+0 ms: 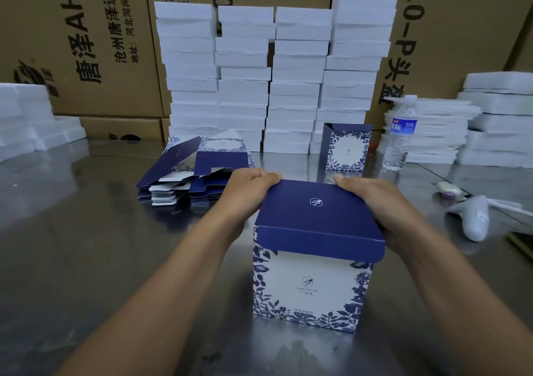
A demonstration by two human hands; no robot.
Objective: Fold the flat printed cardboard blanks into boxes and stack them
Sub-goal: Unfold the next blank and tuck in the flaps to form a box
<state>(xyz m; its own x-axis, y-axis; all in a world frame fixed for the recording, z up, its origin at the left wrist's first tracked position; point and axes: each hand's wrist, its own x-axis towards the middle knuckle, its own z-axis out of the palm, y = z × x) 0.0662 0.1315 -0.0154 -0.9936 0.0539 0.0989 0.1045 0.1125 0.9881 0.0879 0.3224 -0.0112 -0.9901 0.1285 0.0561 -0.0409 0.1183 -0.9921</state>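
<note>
left hand (250, 186), right hand (372, 199), gripping matte box (314, 260)

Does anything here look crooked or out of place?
The pile of flat blanks at back left is fanned out, its top ones half sprung open rather than lying flat. On the held box, the lid's front flap hangs outside the front face, not yet tucked in.

Box lid (314, 211) hides fingertips of left hand (250, 185) (and right hand (383, 202)).
</note>
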